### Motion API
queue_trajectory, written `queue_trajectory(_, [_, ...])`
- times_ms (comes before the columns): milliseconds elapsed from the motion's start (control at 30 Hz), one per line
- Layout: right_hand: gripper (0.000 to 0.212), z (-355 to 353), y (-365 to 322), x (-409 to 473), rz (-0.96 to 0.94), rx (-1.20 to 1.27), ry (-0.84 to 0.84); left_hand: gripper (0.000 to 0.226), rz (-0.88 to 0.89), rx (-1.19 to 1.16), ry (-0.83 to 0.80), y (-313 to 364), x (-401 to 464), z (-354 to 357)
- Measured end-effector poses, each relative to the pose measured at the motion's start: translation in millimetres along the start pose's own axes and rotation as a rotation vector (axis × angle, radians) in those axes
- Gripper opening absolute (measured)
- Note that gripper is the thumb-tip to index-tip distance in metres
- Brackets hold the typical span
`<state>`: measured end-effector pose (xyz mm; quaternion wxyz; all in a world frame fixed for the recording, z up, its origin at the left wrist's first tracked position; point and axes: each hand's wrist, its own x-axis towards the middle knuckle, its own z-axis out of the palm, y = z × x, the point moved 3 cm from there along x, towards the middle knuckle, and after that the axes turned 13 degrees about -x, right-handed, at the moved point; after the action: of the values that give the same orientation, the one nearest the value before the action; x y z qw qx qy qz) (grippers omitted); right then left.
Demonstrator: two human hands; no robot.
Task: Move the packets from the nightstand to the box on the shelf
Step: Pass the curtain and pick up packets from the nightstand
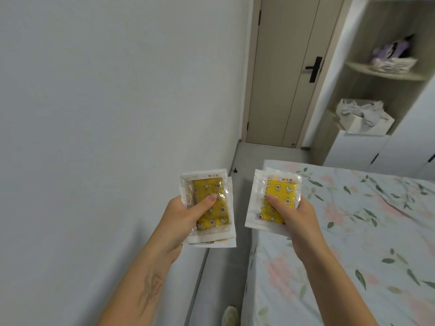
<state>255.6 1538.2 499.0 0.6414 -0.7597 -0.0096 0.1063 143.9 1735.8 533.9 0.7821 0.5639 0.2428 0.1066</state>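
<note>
Packets in hand, mid-carry. Left hand point(186, 215) grips a small stack of packets point(208, 208): thumb pressed on the top one, fingers curled under, at least 2 more edges showing below it. Right hand point(294, 212) grips a second stack point(274, 198) the same way, thumb on top, at least 2 layers visible. Each top packet is clear wrap over a yellow patterned insert. Exact count per stack: cannot tell.

Both stacks are held up in the air over the gap between wall point(106, 114) and bed point(353, 231), left stack near the wall side, right stack over the bed's edge. Nothing resting on anything.

Nightstand is not in view, so I can't tell if any packets are left on it.

Shelf unit point(386, 74) is ahead to the right, beside the door point(289, 67). 2 candidates on it: a basket-like container point(393, 63) on the upper shelf, a white box point(366, 123) with crumpled stuff inside on the lower one. Which is the target: cannot tell.

Judgement: pickup done, roughly halfway. Left: walk to the shelf, drop both stacks in the box, check for leftovers.
</note>
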Motion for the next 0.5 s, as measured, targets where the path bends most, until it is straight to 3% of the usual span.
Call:
queue_trajectory(233, [0.011, -23, -34, 166, -0.006, -0.011, 0.063, 0.022, -0.025, 0.010, -0.063, 30, 175, 78])
queue_trajectory(500, [0.018, -56, -55, 291, 0.016, -0.017, 0.138, 0.019, -0.028, 0.008, -0.070, 56, 302, 135])
